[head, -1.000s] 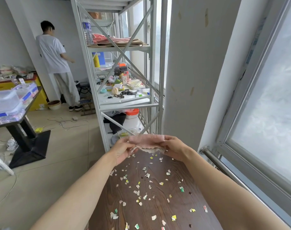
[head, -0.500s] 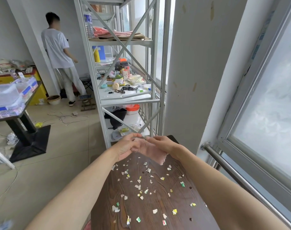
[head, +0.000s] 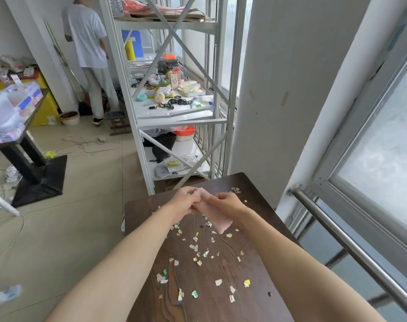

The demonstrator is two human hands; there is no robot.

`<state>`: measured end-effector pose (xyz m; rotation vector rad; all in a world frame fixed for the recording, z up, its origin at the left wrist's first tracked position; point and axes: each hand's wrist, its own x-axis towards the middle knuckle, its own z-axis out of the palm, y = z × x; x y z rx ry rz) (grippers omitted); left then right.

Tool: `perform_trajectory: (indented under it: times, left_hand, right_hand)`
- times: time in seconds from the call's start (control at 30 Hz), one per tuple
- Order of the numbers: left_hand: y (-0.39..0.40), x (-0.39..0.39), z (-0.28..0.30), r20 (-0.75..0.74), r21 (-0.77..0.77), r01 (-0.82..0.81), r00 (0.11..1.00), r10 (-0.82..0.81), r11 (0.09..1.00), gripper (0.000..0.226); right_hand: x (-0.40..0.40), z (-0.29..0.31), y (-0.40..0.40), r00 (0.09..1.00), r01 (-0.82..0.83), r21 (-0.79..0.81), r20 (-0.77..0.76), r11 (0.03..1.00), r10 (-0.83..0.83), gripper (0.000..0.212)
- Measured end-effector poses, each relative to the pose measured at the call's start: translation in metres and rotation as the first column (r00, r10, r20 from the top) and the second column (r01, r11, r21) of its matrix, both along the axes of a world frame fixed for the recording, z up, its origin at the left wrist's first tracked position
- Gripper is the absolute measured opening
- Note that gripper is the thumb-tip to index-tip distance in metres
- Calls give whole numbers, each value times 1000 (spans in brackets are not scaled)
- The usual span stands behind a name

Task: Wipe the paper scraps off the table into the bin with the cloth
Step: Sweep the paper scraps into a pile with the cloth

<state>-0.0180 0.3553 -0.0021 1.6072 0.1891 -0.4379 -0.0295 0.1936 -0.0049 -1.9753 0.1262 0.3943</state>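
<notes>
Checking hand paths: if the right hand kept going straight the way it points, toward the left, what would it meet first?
Almost at once the left hand; the right hand points at it, both gripping the pink cloth between them.

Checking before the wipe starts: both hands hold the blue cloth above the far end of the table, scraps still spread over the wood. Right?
Not quite: the cloth is pink, not blue, as the head view shows. The rest stands: the left hand and right hand both hold it above the far end of the table, with scraps still spread over the wood.
</notes>
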Motion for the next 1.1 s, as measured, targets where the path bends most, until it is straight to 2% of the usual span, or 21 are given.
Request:
perform_trajectory:
  times: [0.2, 0.37, 0.5, 0.57, 0.63, 0.77, 0.87, 1.0, 1.1]
  left_hand:
    - [-11, 28, -63, 77, 288, -65, 996, 45, 955, 43]
    - [-33, 49, -96, 72, 327, -103, 994, 83, 939, 36]
    - [-43, 72, -115, 82, 375, -136, 990, 113, 917, 30]
    - [-44, 82, -122, 45, 356, -161, 987, 155, 920, 29]
    - [-41, 93, -130, 63, 424, -168, 986, 156, 890, 29]
    - [-37, 106, -143, 179, 686, -46, 978, -107, 726, 33]
    - [-44, 120, -152, 189, 790, 30, 938, -289, 613, 39]
    - [-58, 144, -169, 156, 833, 89, 909, -386, 546, 46]
    - [-67, 162, -183, 180, 826, 63, 912, -369, 560, 47]
  right_hand:
    - [23, -50, -8, 992, -100, -76, -87, 992, 93, 32]
    - [55, -78, -25, 980, -128, -135, -172, 983, 104, 29]
    - [80, -99, -38, 982, -115, -135, -162, 984, 93, 23]
    - [92, -110, -46, 992, -61, -168, -122, 984, 41, 17]
    - [104, -119, -56, 995, 16, -210, -92, 978, -36, 21]
    - [126, -124, -77, 985, 159, -272, -18, 949, -171, 25]
    - [148, -129, -96, 959, 284, -366, 113, 886, -261, 28]
    - [182, -142, -117, 931, 347, -518, 291, 781, -220, 23]
    - [206, -152, -126, 888, 420, -610, 430, 673, -164, 16]
